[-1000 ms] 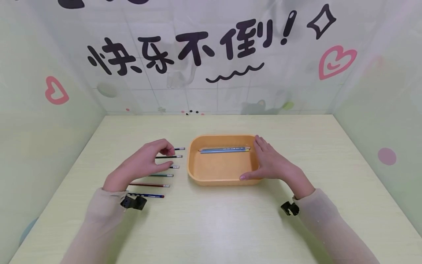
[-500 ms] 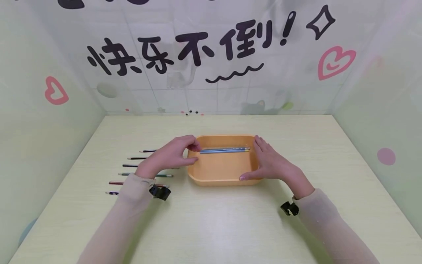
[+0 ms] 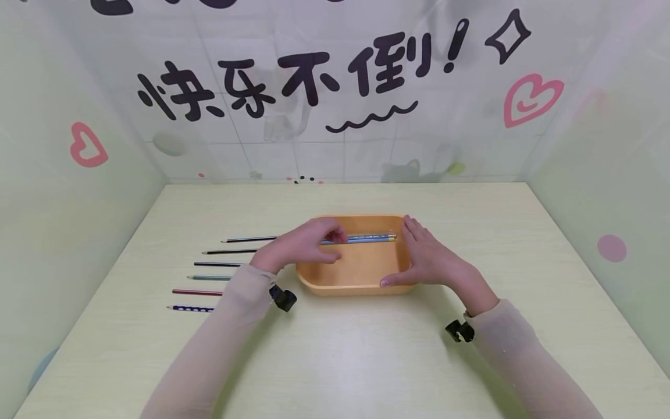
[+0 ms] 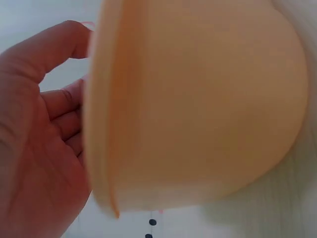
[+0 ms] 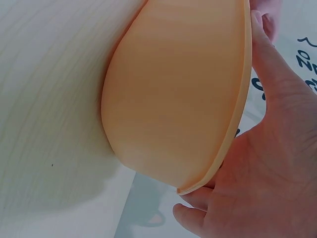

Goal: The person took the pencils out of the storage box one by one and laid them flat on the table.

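Observation:
An orange plastic tray (image 3: 361, 288) stands mid-table, with two bluish pencils (image 3: 371, 238) lying lengthwise inside it. Above its left half hovers my left hand (image 3: 303, 243), fingers loosely bent, thumb apart and nothing visible between them; it hides the pencils' left ends. The left wrist view shows that hand (image 4: 44, 134) behind the tray's end wall (image 4: 208, 109). My right hand (image 3: 434, 256) rests across the tray's right end, fingers stretched along the far corner and thumb on the near rim. In the right wrist view, the hand (image 5: 277, 144) lies along the rim.
Several pencils lie in a row left of the tray, among them a red pencil (image 3: 196, 292) and a dark blue patterned pencil (image 3: 191, 308). My left forearm covers their right ends. A printed sheet (image 3: 335, 157) hangs behind the table (image 3: 356, 361).
My left hand has moved right, from over the row of pencils to above the tray's left half. The right hand, the tray and the pencils have stayed put.

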A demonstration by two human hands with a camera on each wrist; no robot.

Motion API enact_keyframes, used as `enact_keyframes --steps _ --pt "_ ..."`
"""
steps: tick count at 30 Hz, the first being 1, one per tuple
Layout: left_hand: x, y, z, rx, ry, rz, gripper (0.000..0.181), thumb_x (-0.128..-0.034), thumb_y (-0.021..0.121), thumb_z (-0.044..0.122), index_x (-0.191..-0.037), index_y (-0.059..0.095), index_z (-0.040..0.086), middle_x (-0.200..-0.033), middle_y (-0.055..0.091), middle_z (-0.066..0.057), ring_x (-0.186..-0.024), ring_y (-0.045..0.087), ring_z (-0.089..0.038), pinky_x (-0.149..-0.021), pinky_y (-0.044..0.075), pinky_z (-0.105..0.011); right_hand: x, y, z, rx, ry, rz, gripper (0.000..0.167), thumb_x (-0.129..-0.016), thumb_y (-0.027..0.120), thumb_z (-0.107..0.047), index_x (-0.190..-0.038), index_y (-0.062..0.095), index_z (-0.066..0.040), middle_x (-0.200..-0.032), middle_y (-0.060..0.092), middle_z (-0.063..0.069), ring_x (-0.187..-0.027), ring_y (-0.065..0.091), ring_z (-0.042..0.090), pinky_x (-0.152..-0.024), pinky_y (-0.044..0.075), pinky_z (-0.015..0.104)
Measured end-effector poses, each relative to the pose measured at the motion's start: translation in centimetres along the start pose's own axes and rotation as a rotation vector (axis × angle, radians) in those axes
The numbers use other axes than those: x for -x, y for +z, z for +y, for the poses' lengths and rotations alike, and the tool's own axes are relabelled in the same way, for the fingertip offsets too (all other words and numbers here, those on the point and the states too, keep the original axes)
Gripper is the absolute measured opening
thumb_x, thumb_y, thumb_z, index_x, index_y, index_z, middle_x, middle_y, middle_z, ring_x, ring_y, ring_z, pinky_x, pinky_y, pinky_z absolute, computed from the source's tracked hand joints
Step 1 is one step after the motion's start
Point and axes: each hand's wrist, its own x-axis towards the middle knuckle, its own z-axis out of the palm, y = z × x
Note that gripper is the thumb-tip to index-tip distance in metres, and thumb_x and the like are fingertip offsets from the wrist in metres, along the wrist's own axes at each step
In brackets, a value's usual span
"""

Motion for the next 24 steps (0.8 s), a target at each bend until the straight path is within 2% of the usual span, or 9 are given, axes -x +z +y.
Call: enact_keyframes --steps 5,11,16,20,24 --pt "-1.2 0.8 -0.2 -0.03 0.011 -0.008 0.03 -0.084 0.068 0.012 -0.112 0.063 0.002 -0.11 0.068 -0.009 -0.106 0.065 -0.022 -0.099 0.053 -0.034 -0.1 0.0 0.1 -0.003 0.012 -0.002 0.136 -0.07 0.076 -0.07 -0.155 0.007 0.011 -0.166 -0.003 0.025 -0.155 -0.001 0.041 -0.124 0.01 0.057" --pt "-2.0 1.1 0.0 -0.045 -0.043 -0.047 0.034 -0.0835 0.068 0.014 -0.115 0.063 0.003 -0.114 0.068 -0.008 -0.111 0.063 -0.022 -0.103 0.05 -0.035 -0.2 0.0 0.1 0.008 0.015 -0.005 0.136 -0.07 0.075 -0.071 -0.155 0.006 0.01 -0.166 -0.003 0.025 -0.155 -0.001 0.041 -0.125 0.01 0.056" --pt "-2.6 1.4 -0.2 -0.077 -0.074 -0.054 0.038 -0.0826 0.071 0.014 -0.117 0.062 0.003 -0.117 0.067 -0.008 -0.112 0.062 -0.022 -0.104 0.049 -0.034 -0.2 0.0 0.0 0.007 0.014 -0.005 0.136 -0.071 0.075 -0.07 -0.155 0.006 0.011 -0.166 -0.004 0.025 -0.155 -0.001 0.041 -0.125 0.01 0.056" --pt "-3.0 1.6 -0.4 -0.107 -0.098 -0.068 0.045 -0.0833 0.076 0.019 -0.122 0.06 0.002 -0.12 0.065 -0.009 -0.114 0.06 -0.022 -0.106 0.047 -0.035 -0.2 0.0 0.0 0.008 0.011 -0.003 0.135 -0.071 0.076 -0.07 -0.154 0.006 0.011 -0.166 -0.003 0.025 -0.155 -0.001 0.04 -0.125 0.01 0.056" --pt "-3.3 2.0 -0.6 -0.143 -0.155 -0.107 0.054 -0.0842 0.077 0.026 -0.128 0.057 0.003 -0.127 0.061 -0.008 -0.118 0.056 -0.022 -0.109 0.045 -0.036 -0.2 0.1 0.0 0.008 0.007 0.0 0.135 -0.071 0.076 -0.069 -0.154 0.006 0.011 -0.166 -0.003 0.025 -0.155 -0.001 0.04 -0.125 0.01 0.055"
